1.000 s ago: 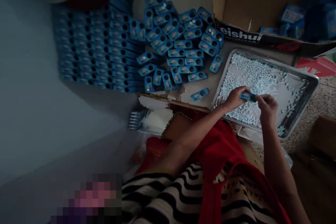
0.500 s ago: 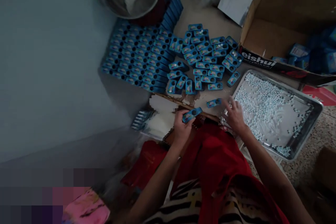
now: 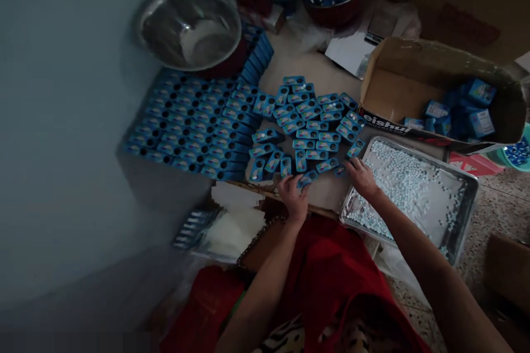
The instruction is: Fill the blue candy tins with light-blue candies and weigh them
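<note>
My left hand (image 3: 293,194) is closed around one end of a small blue box (image 3: 307,178) with a round dark hole, down at the table's front edge beside the other boxes. My right hand (image 3: 362,177) has its fingers bent together at the left rim of the metal tray. Its fingertips meet another small blue box (image 3: 340,170), dark and slightly blurred. Small pale-blue and white balls (image 3: 393,176) cover much of the metal tray (image 3: 467,215). Similar loose blue boxes (image 3: 306,133) lie in front of the hands, a few with white balls at their holes.
Rows of blue boxes (image 3: 186,121) stand packed at the left by the wall, a steel bowl (image 3: 165,30) above them. An open carton (image 3: 397,88) with blue packs stands back right. A red bowl (image 3: 335,14) sits behind. Papers (image 3: 236,231) lie below the table edge.
My left hand has lowered its box from in front of the table edge to beside the loose boxes. My right hand has moved the nearby single box up and right. The view has shifted.
</note>
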